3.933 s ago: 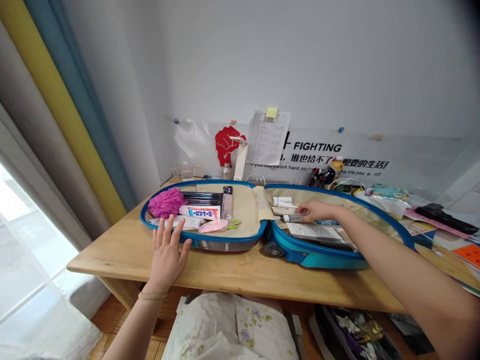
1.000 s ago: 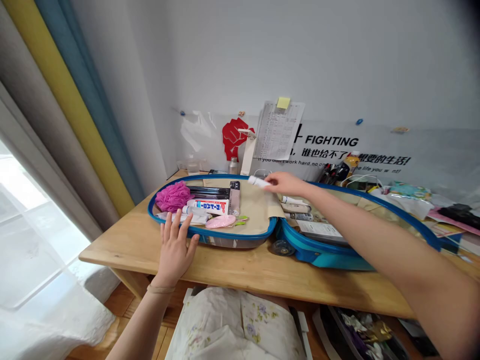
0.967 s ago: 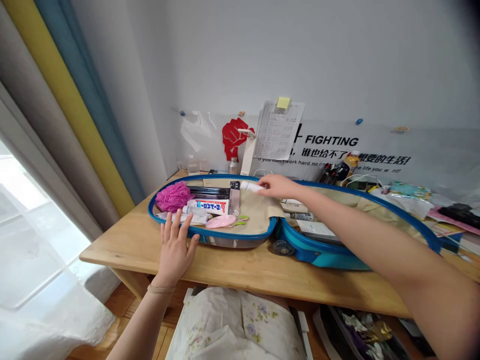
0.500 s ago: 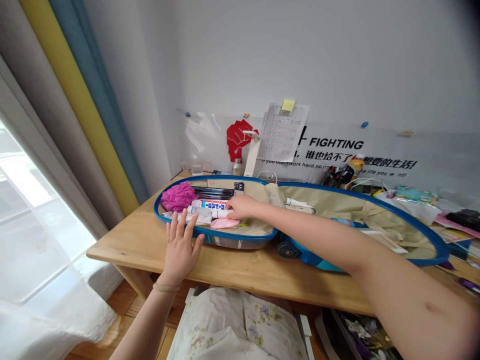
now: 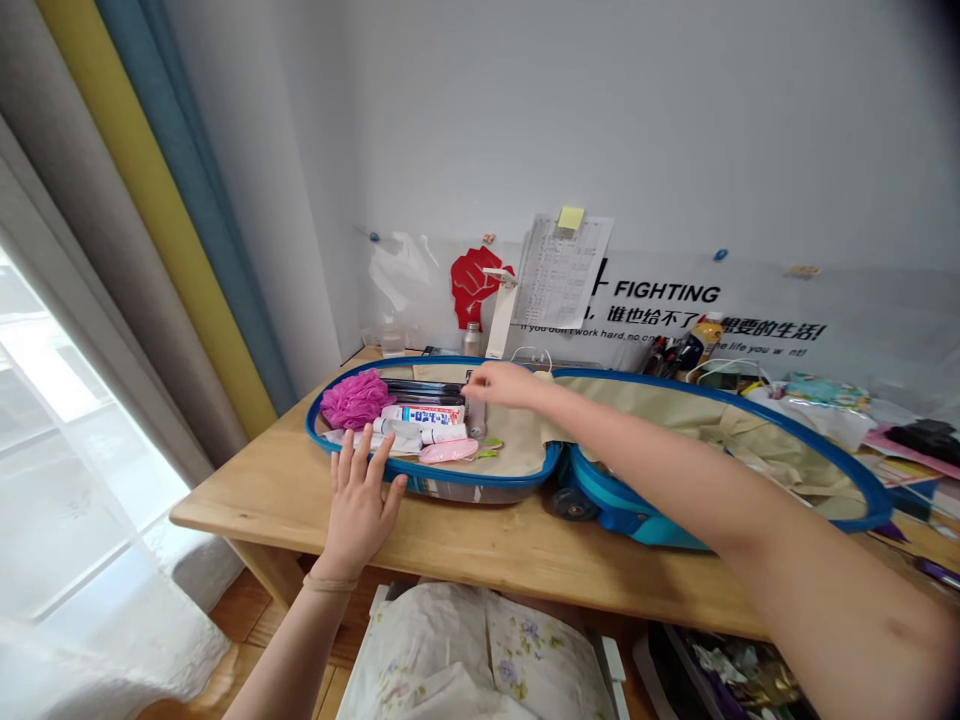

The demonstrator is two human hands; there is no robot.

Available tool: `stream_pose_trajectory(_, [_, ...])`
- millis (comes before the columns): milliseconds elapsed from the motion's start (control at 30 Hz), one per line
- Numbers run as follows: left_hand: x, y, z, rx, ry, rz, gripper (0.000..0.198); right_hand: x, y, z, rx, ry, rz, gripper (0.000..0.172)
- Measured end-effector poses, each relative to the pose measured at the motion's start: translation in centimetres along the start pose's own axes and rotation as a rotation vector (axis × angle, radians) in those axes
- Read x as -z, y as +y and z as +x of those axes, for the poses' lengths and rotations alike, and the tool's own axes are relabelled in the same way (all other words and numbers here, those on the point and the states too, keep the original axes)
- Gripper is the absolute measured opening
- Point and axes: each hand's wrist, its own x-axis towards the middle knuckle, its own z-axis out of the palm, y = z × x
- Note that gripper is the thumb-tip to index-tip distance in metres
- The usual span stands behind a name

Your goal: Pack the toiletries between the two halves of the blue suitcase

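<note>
- Left hand is lying open, fingers spread, against the blue front rim of the open suitcase, near the front edge of the desk; a slip here could be shifting the whole case.
- Pink shower puff is crowding the white tube, and that tight packing is risking a squashed tube.
- Right hand is reaching over the black cases, fingers bunched at their right end; I can't tell whether it's gripping anything. A careless pull could be knocking them loose.
- Beige lining is bunching across the right half, ready to snag anything passing over it.
</note>
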Motion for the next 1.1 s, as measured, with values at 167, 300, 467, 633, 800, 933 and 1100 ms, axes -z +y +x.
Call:
stream_pose_trajectory(167, [0.0,-0.1,0.0,0.007,-0.008,-0.004,0.049,3.5,8.3,-2.6,-0.216,0.089,0.006,0.040])
stream_pose_trajectory(300, [-0.1,-0.1,0.0,0.011,-0.001,-0.004,0.050,2.0,14.5,-5.7,-0.371,0.030,-0.044,0.037])
stream_pose_trajectory(467, [-0.1,0.0,-0.1,-0.005,0.006,-0.009,0.051,-1.6,18.4,-8.1,-0.357,-0.071,-0.075,0.030])
stream_pose_trajectory(633, [0.1,0.1,0.0,0.003,0.006,-0.014,0.052,-3.2,19.3,-8.6,-0.252,-0.139,-0.138,0.040])
stream_pose_trajectory(800, [0.2,0.1,0.0,-0.004,0.004,-0.013,0.051,-3.4,19.2,-8.1,-0.228,-0.175,-0.249,0.040])
stream_pose_trajectory(933, [0.2,0.1,0.0,0.011,-0.009,-0.014,0.051,-3.7,18.2,-8.2,-0.210,-0.167,-0.311,0.035])
stream_pose_trajectory(1100, [0.0,0.0,0.0,0.009,-0.005,-0.018,0.052,-4.3,16.7,-8.5,-0.221,-0.128,-0.321,0.030])
